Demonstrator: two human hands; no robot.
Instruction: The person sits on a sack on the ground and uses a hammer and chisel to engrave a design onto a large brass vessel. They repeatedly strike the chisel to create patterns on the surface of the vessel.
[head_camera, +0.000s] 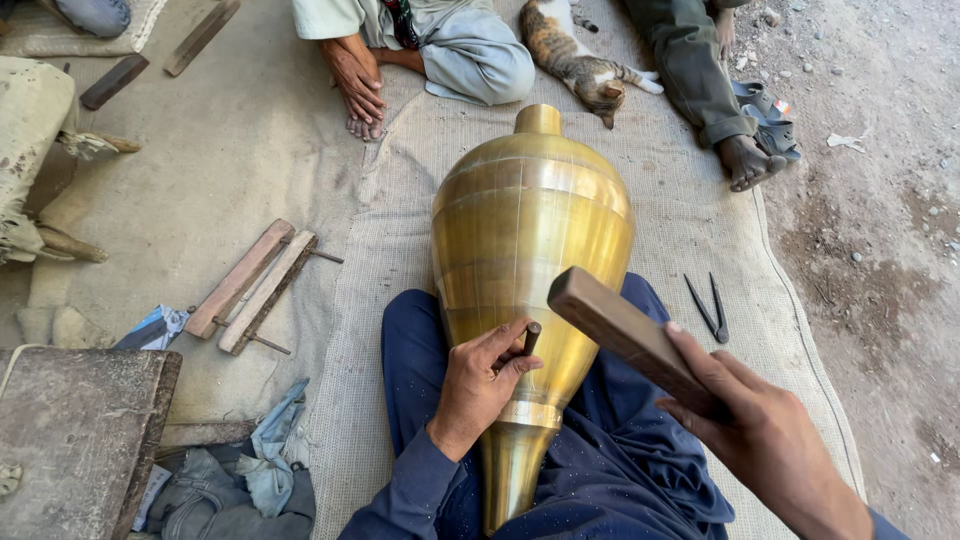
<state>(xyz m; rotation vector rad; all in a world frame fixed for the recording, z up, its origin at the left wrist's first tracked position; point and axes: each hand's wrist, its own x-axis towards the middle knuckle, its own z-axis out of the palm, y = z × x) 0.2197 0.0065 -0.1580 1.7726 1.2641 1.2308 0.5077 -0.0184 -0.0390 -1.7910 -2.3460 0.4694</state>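
A large brass vase lies across my lap on the woven mat, its neck pointing away from me. My left hand rests on the vase's lower body, shut on a small dark metal punch whose tip touches the brass. My right hand grips a brown wooden bar by one end; the bar's free end hangs just right of the punch, above the vase.
Black dividers lie on the mat at my right. Two wooden slats lie on the ground to the left. Beyond the vase sit two people, a hand resting on a foot, and a cat lies between them.
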